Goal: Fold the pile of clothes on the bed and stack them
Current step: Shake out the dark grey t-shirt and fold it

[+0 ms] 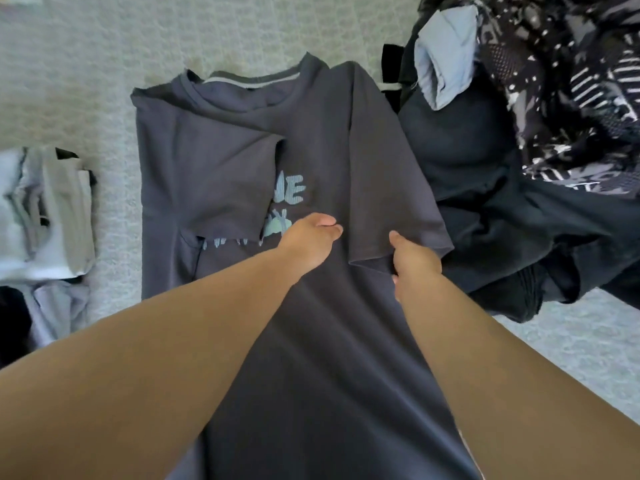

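T-shirt [311, 140] lay on the bed [104, 46], its folded sleeve [391, 188] pinched in the right grip [414, 259], left grip [308, 237] curled beside it, pressing the cloth.

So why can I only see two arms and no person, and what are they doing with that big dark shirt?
The camera sits on the person's head and looks down, so you see only their arms reaching out. A dark grey T-shirt with pale blue letters lies spread on a light bedspread. Its left sleeve is already folded in over the front. The right hand has a grip on the edge of the right sleeve. The left hand rests on the middle of the shirt. On the left sits a stack of folded clothes. On the right is a heap of unfolded dark clothes waiting their turn.
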